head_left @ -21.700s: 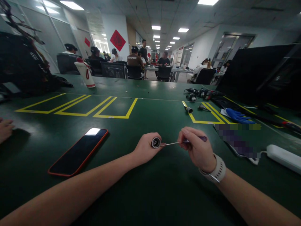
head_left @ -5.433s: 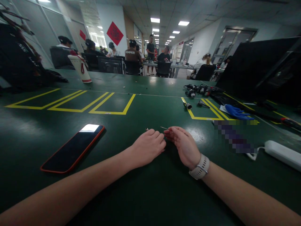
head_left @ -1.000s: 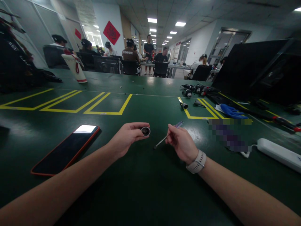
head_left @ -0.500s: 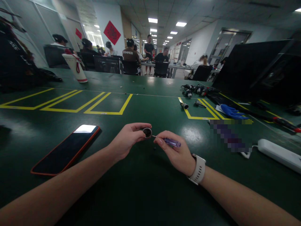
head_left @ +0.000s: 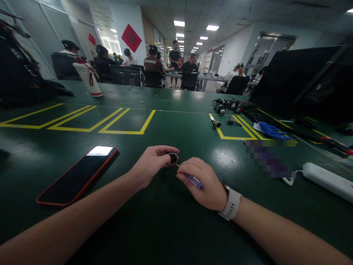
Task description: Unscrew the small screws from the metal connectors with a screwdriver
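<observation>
Between its thumb and fingers, my left hand [head_left: 150, 165] pinches a small round part [head_left: 173, 158] with a pale rim and a dark inside; its exact kind I cannot make out. My right hand [head_left: 202, 182] is closed on a screwdriver [head_left: 195, 181] with a clear purple handle and a thin metal shaft. The shaft points up and left, its tip at the lower right edge of the round part. Whether the tip touches the part or goes into it cannot be seen. Both hands are a little above the green table [head_left: 165, 235].
A phone [head_left: 77, 176] lies on the left. To the right are a white power strip [head_left: 328, 180], a blue glove [head_left: 273, 130], a metal fitting [head_left: 216, 124] and several dark parts [head_left: 220, 109]. A cream cup [head_left: 88, 79] stands far left. People sit beyond the table.
My right hand has shifted slightly left and down, and the screwdriver now slopes more steeply, its handle lower. The round part has dropped slightly with my left hand.
</observation>
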`<action>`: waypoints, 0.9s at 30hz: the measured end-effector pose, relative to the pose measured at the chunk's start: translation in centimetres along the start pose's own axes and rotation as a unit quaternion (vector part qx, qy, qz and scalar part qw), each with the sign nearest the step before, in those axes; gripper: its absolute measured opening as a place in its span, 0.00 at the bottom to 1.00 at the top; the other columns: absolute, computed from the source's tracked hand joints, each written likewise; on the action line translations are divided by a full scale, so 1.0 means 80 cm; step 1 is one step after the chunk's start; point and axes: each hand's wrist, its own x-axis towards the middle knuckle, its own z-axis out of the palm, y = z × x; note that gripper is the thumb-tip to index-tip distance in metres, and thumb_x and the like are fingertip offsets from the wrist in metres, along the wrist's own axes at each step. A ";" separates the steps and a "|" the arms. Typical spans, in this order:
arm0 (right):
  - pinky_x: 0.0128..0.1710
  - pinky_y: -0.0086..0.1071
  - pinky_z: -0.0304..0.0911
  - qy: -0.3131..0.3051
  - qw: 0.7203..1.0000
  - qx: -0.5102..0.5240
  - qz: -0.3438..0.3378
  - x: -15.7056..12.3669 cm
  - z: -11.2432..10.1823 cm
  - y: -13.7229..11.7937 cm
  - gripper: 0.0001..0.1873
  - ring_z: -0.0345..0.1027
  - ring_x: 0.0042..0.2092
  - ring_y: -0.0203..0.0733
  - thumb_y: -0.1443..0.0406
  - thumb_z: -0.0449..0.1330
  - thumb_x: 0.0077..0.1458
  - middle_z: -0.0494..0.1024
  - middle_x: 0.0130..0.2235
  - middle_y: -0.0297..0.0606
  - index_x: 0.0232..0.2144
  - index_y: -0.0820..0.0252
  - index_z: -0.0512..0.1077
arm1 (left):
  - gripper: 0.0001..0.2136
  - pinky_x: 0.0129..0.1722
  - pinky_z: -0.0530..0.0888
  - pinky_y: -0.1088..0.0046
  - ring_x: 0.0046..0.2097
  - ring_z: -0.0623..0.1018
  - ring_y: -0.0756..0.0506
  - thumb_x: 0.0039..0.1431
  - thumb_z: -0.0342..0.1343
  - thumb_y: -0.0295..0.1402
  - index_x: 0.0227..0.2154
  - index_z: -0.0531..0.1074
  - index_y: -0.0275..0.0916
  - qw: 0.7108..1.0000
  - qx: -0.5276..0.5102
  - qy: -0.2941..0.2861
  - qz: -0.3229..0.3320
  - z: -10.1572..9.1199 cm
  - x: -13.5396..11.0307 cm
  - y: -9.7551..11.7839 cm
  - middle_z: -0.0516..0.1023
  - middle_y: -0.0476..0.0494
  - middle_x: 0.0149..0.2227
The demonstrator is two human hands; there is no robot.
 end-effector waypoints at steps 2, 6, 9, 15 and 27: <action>0.37 0.35 0.62 0.004 1.000 -0.003 -0.002 0.000 0.000 -0.001 0.05 0.67 0.35 0.40 0.68 0.52 0.58 0.75 0.32 0.40 0.32 0.61 0.68 | 0.13 0.43 0.74 0.67 0.42 0.78 0.44 0.44 0.57 0.24 0.35 0.76 0.35 1.000 0.001 -0.003 0.001 0.001 -0.001 0.000 0.80 0.42 0.37; 0.36 0.35 0.63 0.019 1.000 0.003 -0.001 0.000 -0.001 -0.003 0.06 0.67 0.34 0.40 0.68 0.52 0.58 0.75 0.32 0.40 0.32 0.60 0.68 | 0.13 0.44 0.73 0.67 0.41 0.78 0.44 0.43 0.57 0.24 0.36 0.77 0.35 1.000 0.020 -0.001 0.019 0.002 -0.001 0.000 0.81 0.42 0.38; 0.34 0.35 0.63 0.039 0.999 0.020 0.028 0.001 -0.001 -0.005 0.06 0.67 0.33 0.39 0.67 0.52 0.58 0.75 0.31 0.38 0.32 0.59 0.68 | 0.14 0.45 0.73 0.67 0.42 0.78 0.44 0.43 0.57 0.24 0.37 0.77 0.35 0.999 0.038 0.008 0.031 0.000 -0.001 0.000 0.81 0.41 0.38; 0.34 0.33 0.64 0.046 0.996 0.046 0.054 0.001 -0.001 -0.006 0.06 0.67 0.32 0.37 0.67 0.53 0.59 0.75 0.30 0.37 0.32 0.59 0.69 | 0.15 0.44 0.73 0.68 0.42 0.77 0.44 0.44 0.55 0.23 0.37 0.77 0.35 0.999 0.036 0.005 0.023 -0.001 0.001 0.000 0.80 0.42 0.39; 0.35 0.35 0.64 0.029 0.999 0.032 0.030 -0.001 -0.001 -0.004 0.06 0.68 0.34 0.39 0.67 0.53 0.58 0.75 0.32 0.40 0.33 0.61 0.69 | 0.13 0.41 0.74 0.69 0.40 0.78 0.44 0.44 0.57 0.24 0.36 0.77 0.34 1.000 0.025 0.008 0.014 0.000 -0.002 0.002 0.81 0.42 0.37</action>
